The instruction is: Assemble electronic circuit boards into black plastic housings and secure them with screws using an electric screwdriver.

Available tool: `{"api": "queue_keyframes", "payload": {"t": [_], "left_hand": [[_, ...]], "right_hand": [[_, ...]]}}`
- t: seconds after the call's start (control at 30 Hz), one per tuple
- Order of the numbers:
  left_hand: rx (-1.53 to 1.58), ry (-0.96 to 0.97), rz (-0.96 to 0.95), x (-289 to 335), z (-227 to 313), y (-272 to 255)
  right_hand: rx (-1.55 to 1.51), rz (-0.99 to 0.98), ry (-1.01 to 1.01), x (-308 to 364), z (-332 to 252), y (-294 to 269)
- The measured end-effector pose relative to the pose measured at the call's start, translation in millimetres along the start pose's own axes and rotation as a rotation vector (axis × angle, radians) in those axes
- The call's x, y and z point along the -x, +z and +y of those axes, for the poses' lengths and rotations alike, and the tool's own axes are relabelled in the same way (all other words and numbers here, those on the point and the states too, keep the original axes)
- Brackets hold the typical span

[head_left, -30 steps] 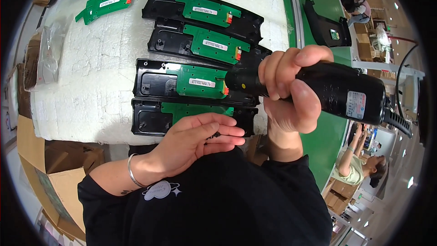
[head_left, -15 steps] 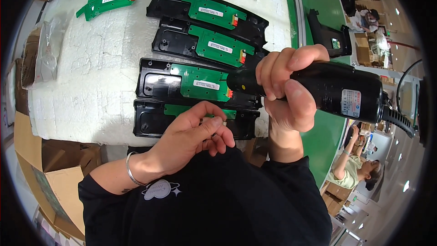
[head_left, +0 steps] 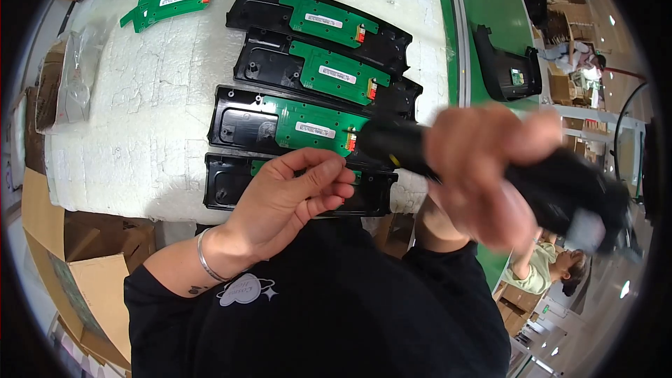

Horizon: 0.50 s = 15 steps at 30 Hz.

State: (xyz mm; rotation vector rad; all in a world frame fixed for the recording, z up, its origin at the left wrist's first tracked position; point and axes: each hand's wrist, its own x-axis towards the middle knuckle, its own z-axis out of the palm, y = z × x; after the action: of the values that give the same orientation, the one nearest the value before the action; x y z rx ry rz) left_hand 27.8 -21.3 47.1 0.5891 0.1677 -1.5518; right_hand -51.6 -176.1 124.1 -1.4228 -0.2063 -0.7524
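A black corded electric screwdriver (head_left: 560,189) is in my right hand (head_left: 483,175), with fingers wrapped round it; both are smeared by motion. Its front end is over the right part of a black plastic panel (head_left: 241,126). A green circuit board (head_left: 294,141) with a white label and a red-and-white connector lies in that panel. My left hand (head_left: 280,196) is pinched, thumb against forefinger, above the nearest black panel (head_left: 227,189), covering much of its board. Whatever the pinch holds is too small to make out. Farther back lie two similar panels with boards, the upper panel (head_left: 252,10) and the lower panel (head_left: 259,63).
A white foam block (head_left: 147,98) carries the panels. Loose green boards (head_left: 171,3) lie at its far left. On the green table (head_left: 493,0) to the right sits a black housing (head_left: 504,63). Cardboard boxes (head_left: 91,287) stand at lower left. Other people are off to the right.
My right hand has swung the screwdriver right and toward me, off the board. My left hand has shifted slightly left and stays pinched.
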Motion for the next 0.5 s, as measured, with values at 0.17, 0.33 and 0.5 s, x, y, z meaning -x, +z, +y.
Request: {"api": "queue_keyframes", "payload": {"t": [0.17, 0.33, 0.5], "left_hand": [[0.007, 0.036, 0.017, -5, -1, 6], [0.096, 0.032, -0.058, -8, -7, 1], [0.201, 0.001, -0.235, -12, -13, -2]], "right_hand": [[-0.119, -0.092, -0.088, -1, -42, 4], [-0.102, -0.045, -0.078, 5, -41, 3], [-0.093, 0.017, -0.117, 10, -33, 7]]}}
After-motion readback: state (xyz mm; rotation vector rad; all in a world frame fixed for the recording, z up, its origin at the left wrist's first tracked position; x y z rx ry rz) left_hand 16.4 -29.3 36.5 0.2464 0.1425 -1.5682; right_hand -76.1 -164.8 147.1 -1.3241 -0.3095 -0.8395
